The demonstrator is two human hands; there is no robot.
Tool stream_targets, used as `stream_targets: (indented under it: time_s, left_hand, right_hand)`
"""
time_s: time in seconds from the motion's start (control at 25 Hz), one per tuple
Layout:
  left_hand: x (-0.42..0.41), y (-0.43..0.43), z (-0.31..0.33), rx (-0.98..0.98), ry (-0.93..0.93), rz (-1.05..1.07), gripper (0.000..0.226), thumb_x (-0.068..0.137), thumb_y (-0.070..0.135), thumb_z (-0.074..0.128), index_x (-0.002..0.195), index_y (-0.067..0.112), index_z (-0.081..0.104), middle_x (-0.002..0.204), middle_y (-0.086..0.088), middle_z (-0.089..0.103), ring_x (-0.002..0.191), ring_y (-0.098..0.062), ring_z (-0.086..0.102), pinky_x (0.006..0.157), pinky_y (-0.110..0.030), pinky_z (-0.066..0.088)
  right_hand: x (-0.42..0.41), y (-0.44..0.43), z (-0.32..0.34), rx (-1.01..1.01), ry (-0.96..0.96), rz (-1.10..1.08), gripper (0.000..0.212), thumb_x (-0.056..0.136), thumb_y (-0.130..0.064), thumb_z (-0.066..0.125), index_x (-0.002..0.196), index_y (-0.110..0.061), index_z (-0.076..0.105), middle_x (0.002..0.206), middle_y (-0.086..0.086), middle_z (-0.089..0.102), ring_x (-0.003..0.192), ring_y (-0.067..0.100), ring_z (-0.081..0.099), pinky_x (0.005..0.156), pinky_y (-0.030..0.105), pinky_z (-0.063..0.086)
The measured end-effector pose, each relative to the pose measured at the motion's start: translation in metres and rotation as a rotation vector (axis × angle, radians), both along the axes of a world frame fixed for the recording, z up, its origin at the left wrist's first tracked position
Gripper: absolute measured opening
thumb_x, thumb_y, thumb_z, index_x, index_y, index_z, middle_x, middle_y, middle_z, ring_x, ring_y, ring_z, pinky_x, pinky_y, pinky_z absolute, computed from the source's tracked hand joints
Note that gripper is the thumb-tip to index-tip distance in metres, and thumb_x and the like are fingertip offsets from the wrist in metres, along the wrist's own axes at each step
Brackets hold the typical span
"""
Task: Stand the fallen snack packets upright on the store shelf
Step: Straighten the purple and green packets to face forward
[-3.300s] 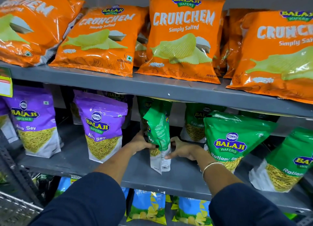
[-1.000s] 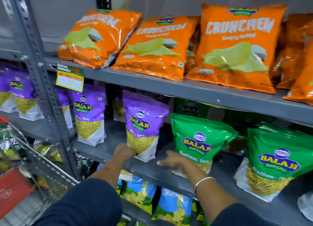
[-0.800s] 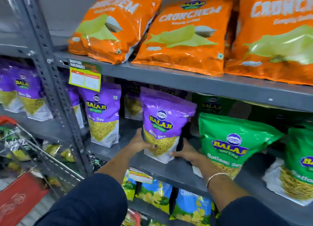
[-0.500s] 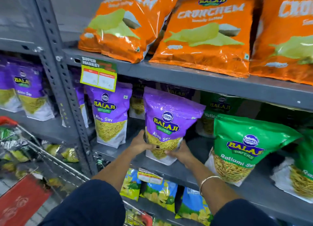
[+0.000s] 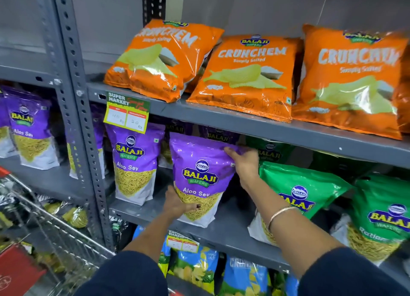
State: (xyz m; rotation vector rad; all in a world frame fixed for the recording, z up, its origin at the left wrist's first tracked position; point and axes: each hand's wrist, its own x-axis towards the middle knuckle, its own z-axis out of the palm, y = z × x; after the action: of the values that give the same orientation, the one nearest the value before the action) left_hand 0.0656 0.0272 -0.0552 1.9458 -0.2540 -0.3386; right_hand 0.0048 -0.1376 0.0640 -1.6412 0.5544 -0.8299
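— Where is the purple packet [image 5: 200, 176]?
— On the middle shelf [image 5: 224, 231], standing up, between another purple packet [image 5: 134, 162] on the left and a green packet [image 5: 295, 196] on the right.
— What do the hands do?
— The left hand [image 5: 177, 203] holds its bottom corner; the right hand [image 5: 245, 165] grips its top right side; both sets of fingers press on the packet.

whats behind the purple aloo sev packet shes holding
Behind the held Aloo Sev packet, the dark top of another Balaji packet peeks out under the upper shelf. Everything lower is covered.
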Motion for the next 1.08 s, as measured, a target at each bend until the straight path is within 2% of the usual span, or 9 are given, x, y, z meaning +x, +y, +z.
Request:
stream_targets:
  time_s: [0.08, 0.2, 0.28, 0.36, 0.6, 0.84, 0.92, 1.0, 1.08]
  left_hand:
    - [-0.003, -0.001, 0.001, 0.008, 0.000, 0.008, 0.105, 0.036, 0.027, 0.083, 0.124, -0.002, 0.034, 0.131, -0.022, 0.039, 0.128, -0.033, 0.042, 0.106, -0.040, 0.038]
    - [0.004, 0.003, 0.000, 0.045, 0.013, -0.040, 0.098, 0.032, 0.030, 0.079, 0.117, 0.007, 0.033, 0.132, -0.021, 0.041, 0.128, -0.033, 0.042, 0.105, -0.040, 0.041]
    - [0.009, 0.004, -0.006, 0.070, 0.024, -0.080, 0.086, 0.045, 0.017, 0.085, 0.110, 0.014, 0.029, 0.125, -0.015, 0.049, 0.125, -0.032, 0.048, 0.101, -0.038, 0.043]
    - [0.015, 0.004, -0.017, 0.093, 0.014, -0.094, 0.072, 0.061, 0.007, 0.084, 0.105, 0.014, 0.027, 0.115, -0.009, 0.053, 0.123, -0.031, 0.052, 0.095, -0.034, 0.043]
    - [0.027, 0.011, -0.027, 0.140, -0.042, -0.072, 0.062, 0.067, 0.014, 0.081, 0.106, 0.014, 0.032, 0.130, -0.019, 0.058, 0.120, -0.032, 0.055, 0.097, -0.039, 0.044]
    - [0.024, 0.014, -0.030, 0.108, -0.022, -0.108, 0.060, 0.070, 0.014, 0.079, 0.107, 0.013, 0.032, 0.129, -0.017, 0.056, 0.122, -0.031, 0.053, 0.087, -0.030, 0.042]
    - [0.018, 0.015, -0.029, 0.028, 0.014, -0.129, 0.073, 0.065, 0.017, 0.083, 0.118, 0.011, 0.032, 0.130, -0.015, 0.049, 0.128, -0.033, 0.047, 0.098, -0.035, 0.043]
    - [0.006, 0.019, -0.031, 0.185, -0.224, -0.011, 0.097, 0.059, 0.028, 0.085, 0.135, 0.006, 0.029, 0.136, -0.018, 0.040, 0.131, -0.036, 0.042, 0.106, -0.045, 0.041]
    - [-0.011, 0.020, -0.039, 0.454, -0.748, 0.103, 0.082, 0.063, 0.044, 0.074, 0.125, 0.003, 0.041, 0.123, -0.020, 0.051, 0.115, -0.037, 0.053, 0.094, -0.045, 0.048]
  right_hand:
    - [-0.005, 0.004, 0.000, -0.036, -0.025, -0.010, 0.021, 0.064, -0.028, 0.080, 0.072, -0.016, 0.064, 0.073, 0.008, 0.062, 0.073, 0.025, 0.060, 0.070, 0.042, 0.048]
    - [-0.015, 0.003, -0.032, 0.109, -0.054, 0.164, 0.044, 0.071, -0.013, 0.076, 0.109, -0.002, 0.058, 0.099, 0.009, 0.067, 0.085, 0.019, 0.062, 0.077, 0.025, 0.053]
    - [-0.021, 0.002, -0.067, 0.168, 0.139, 0.368, 0.054, 0.072, -0.004, 0.075, 0.118, -0.002, 0.047, 0.115, 0.011, 0.064, 0.091, 0.014, 0.061, 0.070, 0.012, 0.054]
    - [-0.024, 0.009, -0.098, 0.159, 0.334, 0.487, 0.052, 0.072, 0.002, 0.073, 0.114, -0.006, 0.043, 0.107, 0.003, 0.063, 0.090, 0.009, 0.059, 0.064, 0.005, 0.052]
    - [-0.006, 0.027, -0.130, 0.187, 0.303, 0.327, 0.076, 0.062, -0.001, 0.081, 0.127, -0.007, 0.041, 0.128, 0.015, 0.058, 0.119, 0.029, 0.054, 0.104, 0.043, 0.045]
    - [-0.007, 0.026, -0.126, 0.118, 0.383, 0.319, 0.075, 0.066, -0.010, 0.080, 0.129, -0.008, 0.040, 0.126, 0.007, 0.058, 0.119, 0.026, 0.053, 0.100, 0.038, 0.044]
    - [-0.009, 0.026, -0.128, 0.128, 0.414, 0.343, 0.078, 0.067, -0.012, 0.080, 0.130, -0.006, 0.035, 0.125, 0.004, 0.054, 0.120, 0.025, 0.051, 0.100, 0.038, 0.043]
    - [-0.018, 0.021, -0.136, 0.106, 0.517, 0.323, 0.075, 0.067, -0.016, 0.080, 0.127, -0.006, 0.036, 0.118, 0.009, 0.055, 0.107, 0.024, 0.057, 0.092, 0.039, 0.050]
    - [-0.040, 0.007, -0.144, 0.119, 0.686, 0.322, 0.038, 0.073, -0.014, 0.074, 0.101, -0.007, 0.049, 0.087, 0.010, 0.060, 0.064, 0.013, 0.062, 0.057, 0.029, 0.052]
